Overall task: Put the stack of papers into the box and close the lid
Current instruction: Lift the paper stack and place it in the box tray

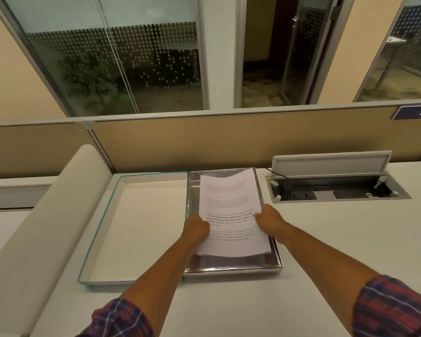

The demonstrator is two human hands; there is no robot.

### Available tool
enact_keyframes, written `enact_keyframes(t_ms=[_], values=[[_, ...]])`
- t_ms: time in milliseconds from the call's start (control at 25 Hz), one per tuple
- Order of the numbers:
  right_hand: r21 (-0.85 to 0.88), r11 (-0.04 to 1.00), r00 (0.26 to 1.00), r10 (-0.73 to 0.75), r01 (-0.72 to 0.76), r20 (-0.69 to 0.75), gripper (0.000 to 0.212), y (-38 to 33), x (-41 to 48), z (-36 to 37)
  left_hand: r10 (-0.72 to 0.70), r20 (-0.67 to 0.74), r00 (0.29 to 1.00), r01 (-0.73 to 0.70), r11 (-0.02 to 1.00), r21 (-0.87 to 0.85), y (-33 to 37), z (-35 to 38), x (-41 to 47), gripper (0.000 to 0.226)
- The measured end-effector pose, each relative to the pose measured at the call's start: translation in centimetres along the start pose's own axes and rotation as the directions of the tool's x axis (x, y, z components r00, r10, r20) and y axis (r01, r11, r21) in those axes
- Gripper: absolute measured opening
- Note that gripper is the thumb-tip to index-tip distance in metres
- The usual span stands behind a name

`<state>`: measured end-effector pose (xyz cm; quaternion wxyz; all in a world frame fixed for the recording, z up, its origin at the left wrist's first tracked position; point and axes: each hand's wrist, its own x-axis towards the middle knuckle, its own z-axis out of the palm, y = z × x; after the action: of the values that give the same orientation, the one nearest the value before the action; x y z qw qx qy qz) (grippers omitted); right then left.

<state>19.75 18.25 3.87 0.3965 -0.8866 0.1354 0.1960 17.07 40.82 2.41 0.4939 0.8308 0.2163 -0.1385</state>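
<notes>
Two forearms in rolled plaid sleeves (394, 310) are reaching forward over the white desk (326, 251). Farther in, the left hand (196, 228) is gripping the left edge of the stack of papers (231, 212), and the right hand (271, 220) is pinching its right edge, so both hands are closed on the sheets. Those printed pages are hanging tilted over the open silver box (276, 262), their far end curling upward. Just left of the box, touching it, the teal-edged lid (100, 229) is lying upside down. Farther right, a cable hatch (331, 181) is standing open before the tan partition (204, 142).
</notes>
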Motion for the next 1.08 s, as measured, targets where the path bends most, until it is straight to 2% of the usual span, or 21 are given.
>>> enact_keyframes(t_ms=[280,400,480,600,680,760,880,1000,1080], values=[[-0.205,0.979,1.000,-0.009,0.012,0.017,0.024,-0.7,2.4,1.6,-0.065,0.007,0.998,0.065,0.997,0.038,-1.2,1.0,1.7,0.045],[-0.188,0.982,1.000,-0.007,0.008,0.006,0.015,-0.8,2.3,2.2,-0.071,0.010,0.997,0.070,0.996,0.048,-0.6,0.9,1.6,0.044],[-0.108,0.994,1.000,0.005,-0.005,0.003,0.008,-0.9,1.6,2.6,-0.075,-0.013,0.997,0.076,0.994,0.076,-0.6,0.9,1.5,0.044],[-0.003,0.999,0.997,-0.049,0.049,-0.053,0.053,-1.2,-0.7,3.1,-0.067,-0.021,0.998,0.068,0.995,0.080,-0.4,0.9,1.1,0.043],[-0.062,0.986,0.975,-0.162,0.154,-0.151,0.063,-0.9,-3.1,3.6,-0.059,-0.021,0.998,0.061,0.992,0.109,-0.1,1.0,0.9,0.042],[-0.186,0.944,0.938,-0.304,0.273,-0.168,0.067,0.1,-5.7,4.1,-0.044,-0.025,0.999,0.047,0.988,0.148,0.4,0.8,0.3,0.040],[-0.388,0.848,0.907,-0.416,0.361,-0.063,0.075,2.6,-8.6,5.0,-0.018,-0.009,1.000,0.019,0.986,0.164,0.7,0.2,-1.0,0.041],[-0.512,0.772,0.914,-0.400,0.376,0.069,0.085,5.1,-10.2,5.8,0.013,-0.015,1.000,-0.010,0.985,0.175,0.4,-1.1,-2.8,0.040],[-0.568,0.731,0.916,-0.384,0.379,0.118,0.088,6.4,-10.7,6.3,0.063,-0.092,0.994,-0.052,0.992,0.116,-0.3,-2.2,-4.4,0.036]])
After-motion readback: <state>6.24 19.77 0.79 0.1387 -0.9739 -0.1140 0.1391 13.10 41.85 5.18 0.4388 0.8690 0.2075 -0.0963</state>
